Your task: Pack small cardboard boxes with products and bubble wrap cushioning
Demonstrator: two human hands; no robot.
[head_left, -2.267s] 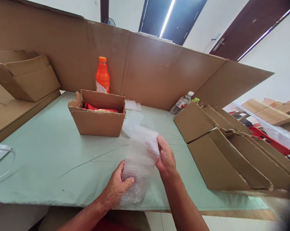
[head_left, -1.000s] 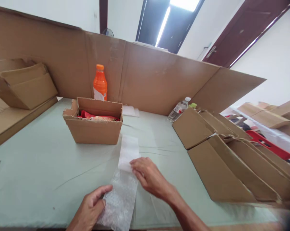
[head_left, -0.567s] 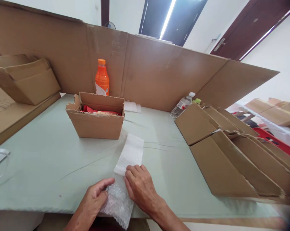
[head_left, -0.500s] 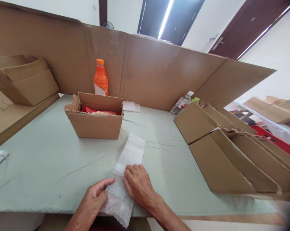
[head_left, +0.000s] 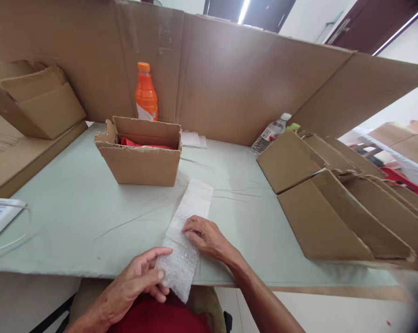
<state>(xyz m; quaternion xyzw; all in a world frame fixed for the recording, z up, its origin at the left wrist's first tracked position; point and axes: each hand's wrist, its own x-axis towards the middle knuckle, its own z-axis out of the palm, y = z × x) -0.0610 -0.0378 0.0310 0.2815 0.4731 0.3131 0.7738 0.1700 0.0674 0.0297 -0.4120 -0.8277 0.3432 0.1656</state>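
A long strip of whitish bubble wrap lies at the table's front edge, its lower end hanging slightly over. The lower part looks puffier, and I cannot make out whether something is inside. At its left edge is my left hand, fingers apart, with the index finger stretched over the wrap and the thumb by its side. My right hand rests on the right side of the strip, higher up, with curled fingers drawn in toward the thumb on the wrap. What lies under those fingers is hidden.
Beyond the wrap stands an open cardboard box with red packets inside. Behind it is an orange bottle. Several cardboard boxes stand at right, near a clear bottle. A white device with a cable sits at left.
My right hand has moved up along the wrap. The fingers of my left hand have spread. The wrap's lower part looks flatter, and the camera view has tilted down.
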